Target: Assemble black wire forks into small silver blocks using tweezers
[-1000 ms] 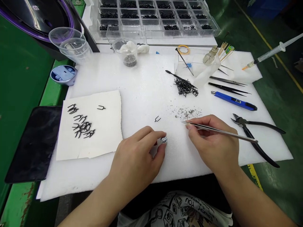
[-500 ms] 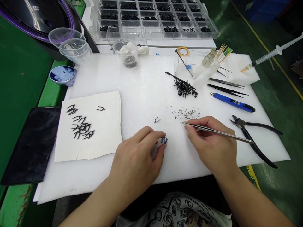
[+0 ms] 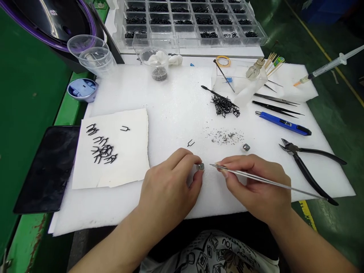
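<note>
My left hand (image 3: 167,185) pinches a small silver metal piece (image 3: 201,166) between thumb and fingertips, resting on the white foam sheet (image 3: 176,98). My right hand (image 3: 256,187) holds long steel tweezers (image 3: 284,185), their tips (image 3: 212,165) close to that piece but apart from it. A second small metal cube (image 3: 246,147) lies on the foam to the right. Just beyond my left hand sits a tiny black forked wire part (image 3: 190,143). A scatter of grey specks (image 3: 224,136) lies above my right hand.
A paper sheet (image 3: 133,151) holds black forked parts, and a pile of black wire parts (image 3: 224,106) lies farther up. Diagonal cutters (image 3: 301,159), a blue pen-like tool (image 3: 284,125) and black tweezers (image 3: 275,108) lie right. A compartment tray (image 3: 190,22) stands behind the foam.
A small metal cube now lies on the foam right of my hands. My right hand moved left, bringing the tweezer tips nearer the piece in my left hand. The view shifted slightly.
</note>
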Motion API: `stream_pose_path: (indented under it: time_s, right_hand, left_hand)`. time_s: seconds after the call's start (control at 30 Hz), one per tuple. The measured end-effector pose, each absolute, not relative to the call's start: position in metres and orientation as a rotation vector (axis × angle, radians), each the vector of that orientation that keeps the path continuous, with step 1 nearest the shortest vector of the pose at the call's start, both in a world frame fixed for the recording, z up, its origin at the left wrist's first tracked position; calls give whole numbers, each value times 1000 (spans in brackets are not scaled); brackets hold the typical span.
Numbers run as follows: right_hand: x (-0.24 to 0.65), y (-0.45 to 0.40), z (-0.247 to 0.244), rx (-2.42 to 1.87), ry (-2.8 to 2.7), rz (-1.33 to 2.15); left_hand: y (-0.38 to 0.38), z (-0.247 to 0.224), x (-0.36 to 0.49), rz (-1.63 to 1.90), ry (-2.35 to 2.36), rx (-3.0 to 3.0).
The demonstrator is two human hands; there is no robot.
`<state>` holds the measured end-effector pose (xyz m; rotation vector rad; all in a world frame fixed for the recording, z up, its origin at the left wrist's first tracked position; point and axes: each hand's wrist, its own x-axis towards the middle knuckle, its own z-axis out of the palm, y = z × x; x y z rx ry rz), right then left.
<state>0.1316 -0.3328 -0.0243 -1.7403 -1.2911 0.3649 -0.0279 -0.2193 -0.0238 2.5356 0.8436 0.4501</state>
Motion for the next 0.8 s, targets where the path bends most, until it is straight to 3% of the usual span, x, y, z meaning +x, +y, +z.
stream_pose_path:
  time_s: [0.23,0.8]
  right_hand:
    - [131,-332,-24,-1692,-1521,348]
    - [132,-330,-24,-1712,-1486,371]
  left_hand:
    - [-220,-27,-26,517,835,2553]
    - [-222,-26,-23,522,816,2569]
